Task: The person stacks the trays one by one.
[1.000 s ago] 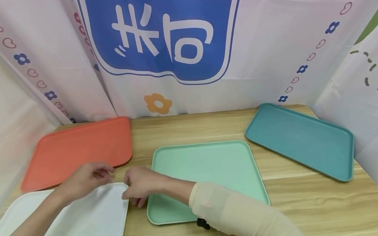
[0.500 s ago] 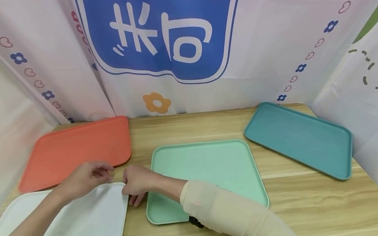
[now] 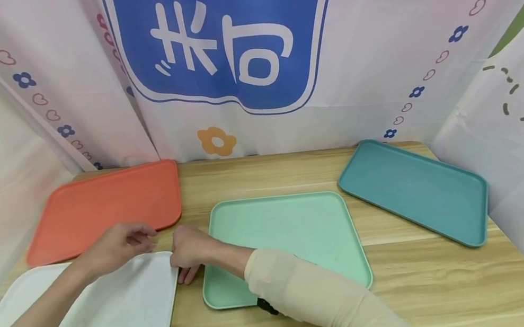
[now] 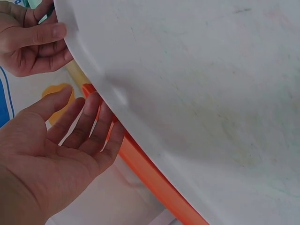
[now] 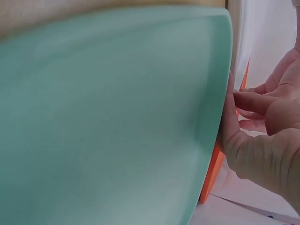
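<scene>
A white tray (image 3: 110,318) lies at the near left, its surface faintly scuffed in the left wrist view. My right hand (image 3: 191,252) pinches its far right corner; the left wrist view has that hand's thumb (image 4: 44,33) on the rim, fingers partly hidden behind it. Over the tray's far edge hovers my left hand (image 3: 119,247), palm turned up and fingers loosely bent in the left wrist view, fingertips close to the rim; whether they touch it I cannot tell. Just right of my right hand is a mint green tray (image 3: 287,224), whose left part passes under my right forearm.
An orange-red tray (image 3: 113,206) sits at the back left, close behind the white one. At the back right a teal tray (image 3: 418,192) lies at an angle. The wooden table (image 3: 263,176) meets printed cloth hangings (image 3: 366,56) at the back and sides.
My right hand has shifted slightly left and closed its fingers on the white tray's corner, where a finger earlier stuck out over it. My left hand stays nearly still.
</scene>
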### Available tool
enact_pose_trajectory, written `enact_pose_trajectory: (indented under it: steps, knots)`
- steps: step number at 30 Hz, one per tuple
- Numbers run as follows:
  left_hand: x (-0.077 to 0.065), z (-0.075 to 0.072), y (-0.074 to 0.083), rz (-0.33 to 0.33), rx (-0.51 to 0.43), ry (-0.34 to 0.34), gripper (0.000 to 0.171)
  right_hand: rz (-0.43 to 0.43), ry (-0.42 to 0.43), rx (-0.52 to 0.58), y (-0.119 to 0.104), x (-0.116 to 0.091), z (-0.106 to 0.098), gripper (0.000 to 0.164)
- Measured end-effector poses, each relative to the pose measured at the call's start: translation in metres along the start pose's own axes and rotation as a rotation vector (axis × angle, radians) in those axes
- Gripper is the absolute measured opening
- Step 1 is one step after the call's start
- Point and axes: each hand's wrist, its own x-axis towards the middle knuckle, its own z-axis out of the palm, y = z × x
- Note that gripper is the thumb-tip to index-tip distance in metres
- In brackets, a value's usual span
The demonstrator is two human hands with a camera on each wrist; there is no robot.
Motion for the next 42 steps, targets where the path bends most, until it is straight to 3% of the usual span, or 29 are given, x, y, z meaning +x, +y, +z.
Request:
enact_pose_trajectory:
  steps: [11, 21, 29, 35, 42]
  knots:
    - [-0.001, -0.001, -0.006, 0.034, 0.083, 0.019, 0.016, 0.008, 0.011, -0.019, 0.002, 0.0, 0.0, 0.017]
    - [-0.005, -0.003, -0.013, 0.079, 0.054, -0.019, 0.014, -0.001, 0.001, -0.023, 0.001, 0.0, 0.002, 0.043]
    - [-0.006, -0.005, -0.015, 0.051, 0.058, -0.033, 0.012, -0.009, -0.003, 0.007, 0.003, 0.0, 0.001, 0.053]
    - [-0.008, -0.006, -0.019, 0.084, 0.08, -0.044, 0.004, -0.013, 0.005, 0.021, 0.004, -0.002, 0.002, 0.053]
    - [-0.007, -0.007, -0.019, 0.068, 0.123, -0.041, 0.004, -0.021, 0.02, 0.001, 0.003, -0.003, 0.002, 0.043]
